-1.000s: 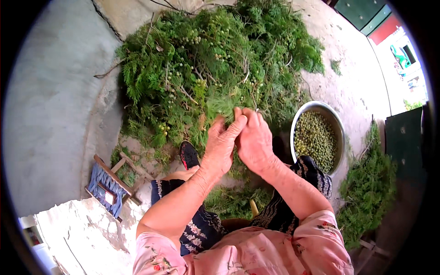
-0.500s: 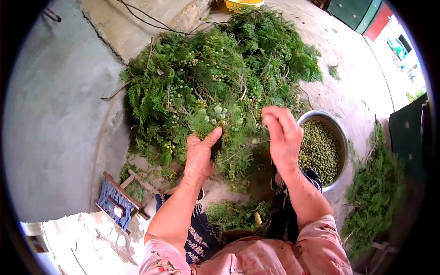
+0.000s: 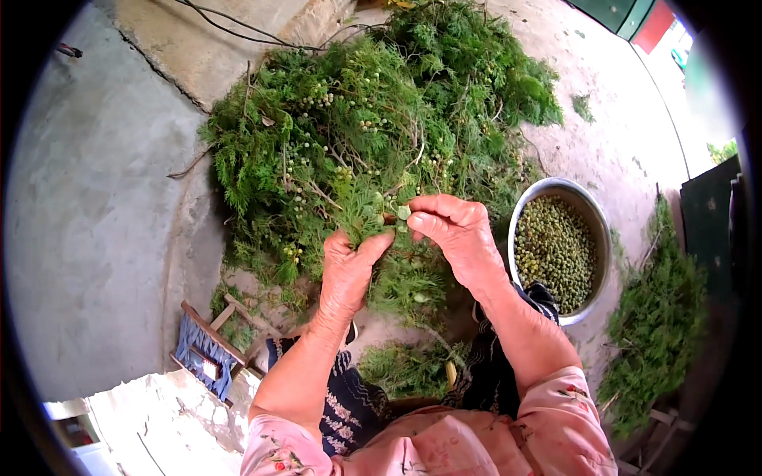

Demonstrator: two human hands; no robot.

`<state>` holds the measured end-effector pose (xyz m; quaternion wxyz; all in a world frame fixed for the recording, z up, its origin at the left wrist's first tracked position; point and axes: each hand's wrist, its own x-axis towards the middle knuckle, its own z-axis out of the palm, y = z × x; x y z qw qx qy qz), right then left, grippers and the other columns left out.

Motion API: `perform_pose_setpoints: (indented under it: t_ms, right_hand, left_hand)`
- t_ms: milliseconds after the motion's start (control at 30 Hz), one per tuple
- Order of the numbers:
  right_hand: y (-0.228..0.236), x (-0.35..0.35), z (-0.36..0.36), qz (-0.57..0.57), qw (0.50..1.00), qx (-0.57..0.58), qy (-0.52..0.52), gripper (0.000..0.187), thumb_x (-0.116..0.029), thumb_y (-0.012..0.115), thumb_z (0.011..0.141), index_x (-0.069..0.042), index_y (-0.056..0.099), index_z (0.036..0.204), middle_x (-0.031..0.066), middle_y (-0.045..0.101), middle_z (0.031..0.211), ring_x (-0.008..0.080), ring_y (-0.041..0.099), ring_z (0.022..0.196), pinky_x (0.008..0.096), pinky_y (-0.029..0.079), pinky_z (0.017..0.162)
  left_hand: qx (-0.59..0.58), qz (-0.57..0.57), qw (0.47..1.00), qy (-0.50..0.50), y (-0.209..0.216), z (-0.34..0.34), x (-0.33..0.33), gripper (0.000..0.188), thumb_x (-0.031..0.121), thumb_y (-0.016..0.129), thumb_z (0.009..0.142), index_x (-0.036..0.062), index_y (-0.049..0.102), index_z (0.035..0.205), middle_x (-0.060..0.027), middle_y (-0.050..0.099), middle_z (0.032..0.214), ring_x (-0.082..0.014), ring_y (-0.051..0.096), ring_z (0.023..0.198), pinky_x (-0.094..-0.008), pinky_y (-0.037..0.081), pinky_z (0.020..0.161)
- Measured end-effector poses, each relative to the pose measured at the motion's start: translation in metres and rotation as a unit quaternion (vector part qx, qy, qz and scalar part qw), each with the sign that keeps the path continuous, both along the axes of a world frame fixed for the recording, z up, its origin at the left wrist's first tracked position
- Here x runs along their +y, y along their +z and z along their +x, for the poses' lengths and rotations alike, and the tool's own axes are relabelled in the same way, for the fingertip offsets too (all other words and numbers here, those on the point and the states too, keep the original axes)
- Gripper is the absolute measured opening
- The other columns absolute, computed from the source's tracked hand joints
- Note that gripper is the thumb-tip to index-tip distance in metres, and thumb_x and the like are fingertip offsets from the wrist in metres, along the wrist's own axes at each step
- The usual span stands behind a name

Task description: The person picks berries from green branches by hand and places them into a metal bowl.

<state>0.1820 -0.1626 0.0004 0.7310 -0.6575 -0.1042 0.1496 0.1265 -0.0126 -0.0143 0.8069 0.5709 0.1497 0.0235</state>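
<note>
My left hand is closed around an evergreen sprig with flat, feathery green leaves. The fingers of my right hand pinch a pale green cone at the tip of that sprig, close to my left thumb. Just beyond both hands lies a big heap of cut evergreen branches, dotted with small pale cones. To the right of my right hand stands a round metal basin, filled with many small green cones.
Another pile of green branches lies at the far right. A small wooden stool with blue strapping stands at lower left, beside a grey concrete slab. Loose sprigs lie between my feet. Black cables run behind the heap.
My right hand has come left and in to the sprig, closing its fingers on a cone. My left hand keeps its hold. The view has shifted slightly.
</note>
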Motion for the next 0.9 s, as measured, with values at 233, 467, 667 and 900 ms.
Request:
perform_pose_setpoints:
  t_ms: [233, 467, 667, 900]
  right_hand:
    - [-0.010, 0.001, -0.001, 0.094, 0.991, 0.090, 0.023, 0.021, -0.022, 0.055, 0.089, -0.002, 0.059, 0.092, 0.0013, 0.057, 0.067, 0.0085, 0.052, 0.057, 0.0221, 0.041, 0.051]
    - [-0.020, -0.009, 0.000, 0.371, 0.868, 0.320, 0.077, 0.024, -0.028, 0.054, 0.089, -0.005, 0.054, 0.094, -0.0001, 0.054, 0.069, 0.0116, 0.053, 0.058, 0.0238, 0.041, 0.050]
    - [0.003, -0.008, -0.006, 0.206, 0.953, 0.212, 0.061, 0.024, -0.027, 0.052, 0.089, -0.006, 0.052, 0.099, 0.0014, 0.056, 0.075, 0.0098, 0.053, 0.064, 0.0217, 0.039, 0.052]
    - [-0.001, -0.001, -0.013, 0.087, 0.993, 0.069, 0.034, 0.022, -0.020, 0.063, 0.083, -0.004, 0.056, 0.096, -0.0012, 0.054, 0.074, 0.0068, 0.050, 0.057, 0.0195, 0.038, 0.048]
  left_hand:
    - [0.094, -0.128, 0.987, 0.007, 0.003, 0.002, -0.004, 0.016, 0.010, 0.071, 0.072, 0.0084, 0.064, 0.086, 0.0004, 0.063, 0.074, -0.0071, 0.049, 0.054, -0.0223, 0.039, 0.051]
    - [0.094, -0.198, 0.975, -0.037, 0.009, 0.004, -0.010, 0.013, 0.010, 0.068, 0.074, 0.0070, 0.064, 0.086, 0.0027, 0.058, 0.066, -0.0056, 0.048, 0.052, -0.0227, 0.039, 0.044]
    - [0.075, -0.112, 0.991, -0.004, 0.005, 0.004, -0.007, 0.012, 0.008, 0.068, 0.073, 0.0045, 0.065, 0.084, 0.0009, 0.063, 0.074, -0.0057, 0.050, 0.055, -0.0228, 0.042, 0.052]
    - [0.056, -0.098, 0.994, 0.001, 0.004, 0.005, -0.012, 0.015, 0.009, 0.070, 0.072, 0.0045, 0.066, 0.085, 0.0000, 0.066, 0.082, -0.0092, 0.054, 0.062, -0.0234, 0.043, 0.063]
